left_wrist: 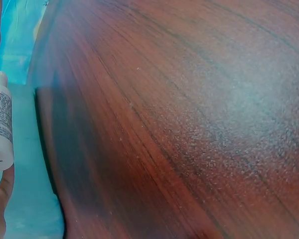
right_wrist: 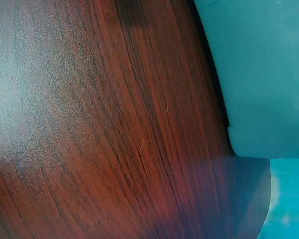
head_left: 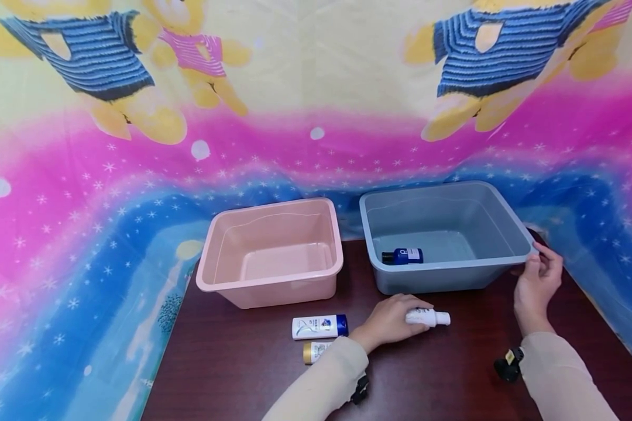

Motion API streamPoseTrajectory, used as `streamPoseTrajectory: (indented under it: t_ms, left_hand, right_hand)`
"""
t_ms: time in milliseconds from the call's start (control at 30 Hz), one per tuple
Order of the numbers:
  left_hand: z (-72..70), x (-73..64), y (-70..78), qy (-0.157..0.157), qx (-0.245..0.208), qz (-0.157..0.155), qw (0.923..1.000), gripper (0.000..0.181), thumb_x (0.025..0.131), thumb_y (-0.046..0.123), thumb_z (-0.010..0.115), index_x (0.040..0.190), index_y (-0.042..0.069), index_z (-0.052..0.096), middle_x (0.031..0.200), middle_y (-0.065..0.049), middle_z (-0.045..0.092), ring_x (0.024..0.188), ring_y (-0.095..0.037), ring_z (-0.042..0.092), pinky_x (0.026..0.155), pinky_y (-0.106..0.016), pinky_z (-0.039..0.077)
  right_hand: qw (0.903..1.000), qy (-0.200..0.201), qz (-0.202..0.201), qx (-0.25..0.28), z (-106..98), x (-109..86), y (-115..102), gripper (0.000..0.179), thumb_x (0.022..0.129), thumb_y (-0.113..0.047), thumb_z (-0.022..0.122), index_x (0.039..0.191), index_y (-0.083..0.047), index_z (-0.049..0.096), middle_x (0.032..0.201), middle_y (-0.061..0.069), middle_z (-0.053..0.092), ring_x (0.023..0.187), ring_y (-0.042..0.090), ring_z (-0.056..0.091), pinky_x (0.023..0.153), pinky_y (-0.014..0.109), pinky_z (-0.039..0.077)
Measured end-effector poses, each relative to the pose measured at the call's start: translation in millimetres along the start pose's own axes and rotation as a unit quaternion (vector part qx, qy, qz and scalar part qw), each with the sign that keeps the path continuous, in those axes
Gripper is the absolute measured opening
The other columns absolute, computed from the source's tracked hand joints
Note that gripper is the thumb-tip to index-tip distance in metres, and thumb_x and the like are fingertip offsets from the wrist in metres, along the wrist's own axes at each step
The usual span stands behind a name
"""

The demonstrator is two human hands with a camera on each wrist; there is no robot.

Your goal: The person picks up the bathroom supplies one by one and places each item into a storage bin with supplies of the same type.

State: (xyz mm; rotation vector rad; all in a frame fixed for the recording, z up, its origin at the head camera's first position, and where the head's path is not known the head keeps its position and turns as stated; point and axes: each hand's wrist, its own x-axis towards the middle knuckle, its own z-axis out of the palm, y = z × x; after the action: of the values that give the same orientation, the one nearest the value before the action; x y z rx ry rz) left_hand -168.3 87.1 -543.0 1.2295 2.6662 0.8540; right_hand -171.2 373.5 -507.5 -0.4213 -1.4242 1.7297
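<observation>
My left hand (head_left: pixel 392 318) grips a small white bottle (head_left: pixel 426 317) over the table in front of the blue-grey basin (head_left: pixel 442 279). In the left wrist view, the white bottle (left_wrist: pixel 1 129) appears at the left edge, with small print on its side and fingers around it. At the basin's front right corner, my right hand (head_left: pixel 539 283) holds the rim, thumb and forefinger against it. A dark blue bottle (head_left: pixel 408 256) with a black cap lies inside this basin. The right wrist view shows the basin's side (right_wrist: pixel 269 79) but no fingers.
A pink basin (head_left: pixel 289 290) stands to the left of the blue-grey one. Before it lie a white bottle with a blue cap (head_left: pixel 316 327) and a gold-capped bottle (head_left: pixel 314 352), partly hidden by my left sleeve. A patterned cloth (head_left: pixel 305 146) hangs behind the dark wooden table (head_left: pixel 232 351).
</observation>
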Motion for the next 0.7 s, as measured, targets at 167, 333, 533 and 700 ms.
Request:
streamPoseTrajectory:
  t_ms: [167, 333, 533, 700]
  left_hand:
    - [-4.6, -1.7, 5.4, 0.0, 0.013, 0.008, 0.9999, 0.041, 0.091, 0.043, 0.07, 0.131, 0.035, 0.063, 0.126, 0.019, 0.061, 0.111, 0.003, 0.052, 0.086, -0.01, 0.039]
    - [-8.8, -0.9, 11.1, 0.006, 0.028, 0.023, 0.9993, 0.042, 0.091, 0.043, 0.07, 0.132, 0.034, 0.063, 0.125, 0.019, 0.061, 0.11, 0.003, 0.052, 0.087, -0.01, 0.039]
    - [-13.2, -0.4, 16.8, 0.008, 0.028, 0.03, 0.9991, 0.042, 0.092, 0.041, 0.07, 0.132, 0.033, 0.063, 0.125, 0.018, 0.061, 0.108, 0.004, 0.052, 0.087, -0.009, 0.038]
    - [-17.6, -0.9, 21.1, 0.011, 0.028, 0.033, 0.999, 0.042, 0.092, 0.041, 0.07, 0.133, 0.033, 0.062, 0.125, 0.018, 0.061, 0.107, 0.004, 0.052, 0.087, -0.008, 0.038]
  right_hand:
    - [1.0, -0.005, 0.0, -0.006, 3, -5.6, -10, 0.027, 0.098, -0.004, 0.052, 0.122, -0.008, 0.063, 0.101, 0.004, 0.057, 0.076, 0.008, 0.053, 0.058, 0.014, 0.047]
    - [0.9999, -0.006, 0.002, -0.012, 1, -3.0, -5, 0.025, 0.1, -0.008, 0.056, 0.124, -0.009, 0.062, 0.103, 0.003, 0.058, 0.077, 0.008, 0.054, 0.059, 0.013, 0.047]
    - [0.9998, 0.003, 0.008, -0.017, -3, 2.7, 6, 0.026, 0.1, -0.008, 0.055, 0.125, -0.011, 0.062, 0.104, 0.001, 0.057, 0.077, 0.007, 0.053, 0.059, 0.012, 0.046]
    - [0.9999, 0.008, 0.008, -0.012, -3, 2.9, 8, 0.026, 0.1, -0.007, 0.055, 0.124, -0.011, 0.063, 0.104, 0.001, 0.057, 0.075, 0.008, 0.052, 0.058, 0.012, 0.046]
